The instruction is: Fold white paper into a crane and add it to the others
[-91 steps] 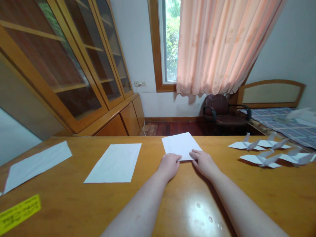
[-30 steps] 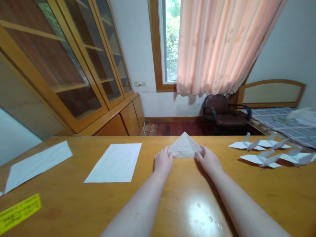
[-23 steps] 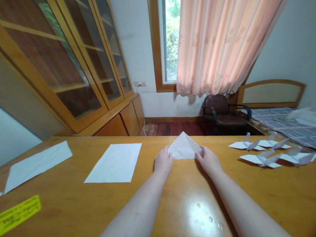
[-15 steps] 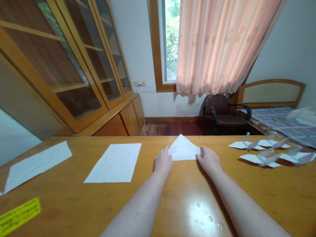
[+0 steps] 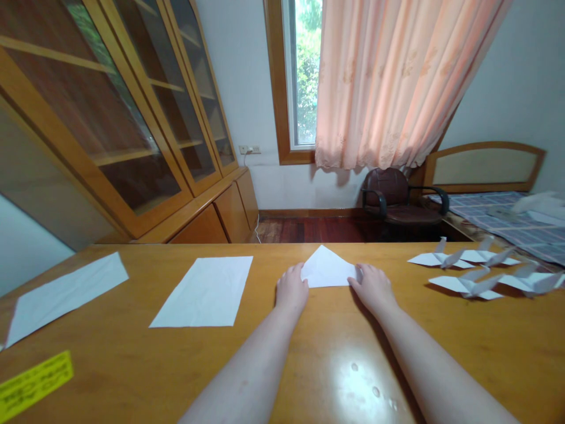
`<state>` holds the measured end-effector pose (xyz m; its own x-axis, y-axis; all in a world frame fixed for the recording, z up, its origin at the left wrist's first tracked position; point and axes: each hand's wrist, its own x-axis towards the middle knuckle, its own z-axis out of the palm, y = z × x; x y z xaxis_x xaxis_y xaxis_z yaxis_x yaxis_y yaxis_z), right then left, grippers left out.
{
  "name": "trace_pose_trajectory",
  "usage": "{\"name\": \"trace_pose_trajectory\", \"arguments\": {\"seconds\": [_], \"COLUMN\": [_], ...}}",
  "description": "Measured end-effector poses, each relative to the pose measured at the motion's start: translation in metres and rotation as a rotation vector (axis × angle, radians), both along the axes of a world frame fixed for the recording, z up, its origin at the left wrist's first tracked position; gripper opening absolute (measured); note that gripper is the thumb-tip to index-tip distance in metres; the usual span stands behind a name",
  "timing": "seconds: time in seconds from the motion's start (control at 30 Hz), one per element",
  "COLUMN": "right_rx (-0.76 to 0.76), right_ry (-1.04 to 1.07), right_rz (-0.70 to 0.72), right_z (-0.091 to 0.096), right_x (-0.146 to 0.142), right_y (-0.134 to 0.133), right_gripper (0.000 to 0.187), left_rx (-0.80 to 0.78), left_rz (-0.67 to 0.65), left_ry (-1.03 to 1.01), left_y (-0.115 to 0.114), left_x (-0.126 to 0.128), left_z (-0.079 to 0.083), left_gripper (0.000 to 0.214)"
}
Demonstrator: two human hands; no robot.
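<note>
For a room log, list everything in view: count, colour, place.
Folded paper sheet: one, white, between hands.
Flat paper sheets: at least two, white, table's left.
Folded paper birds: four, white, table's right.
Rectangular label: one, yellow, bottom left.
Wooden table: one, brown, foreground.
Glazed wooden cabinet: one, brown, left.
Wall socket: one, pale, beside cabinet.
Framed window: one, brown, back wall.
Floral curtain: one, pink, at window.
Padded armchair: one, maroon, below curtain.
Bed with checked cover: one, bluish, right.
Blurred items: count unclear, pale, on bed.
Plank floor: one, reddish, beyond table.
Left hand, right hand: two, bare, at folded sheet.
</note>
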<state>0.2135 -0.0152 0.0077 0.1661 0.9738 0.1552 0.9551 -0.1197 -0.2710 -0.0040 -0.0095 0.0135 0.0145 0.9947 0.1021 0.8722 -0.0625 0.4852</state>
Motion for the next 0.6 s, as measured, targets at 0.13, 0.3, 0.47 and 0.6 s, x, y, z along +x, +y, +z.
{"name": "trace_pose_trajectory", "arguments": {"seconds": [0.13,0.3,0.47,0.6], "right_rx": [0.005,0.024,0.039,0.036], "right_ry": [-0.012,0.0,0.011,0.017], "right_rz": [0.014,0.044,0.115,0.11], "right_z": [0.0005,-0.003,-0.0059,-0.0072], "right_x": [-0.0005,0.0002,-0.0002,-0.0002], "right_y": [-0.0006,-0.0005,-0.0004,0.0003], "right_gripper": [0.037,0.038,0.043,0.047], "left_rx": [0.004,0.009,0.022,0.026], "left_rz": [-0.008,-0.005,-0.011,-0.008], "left_ry": [0.001,0.013,0.026,0.026], "left_y": [0.0001,0.0002,-0.0001,0.0], "left_x": [0.0001,0.0,0.0001,-0.0002], "left_z": [-0.0003,-0.0015,-0.002,-0.0025], "left_gripper": [0.044,0.045,0.045,0.045]}}
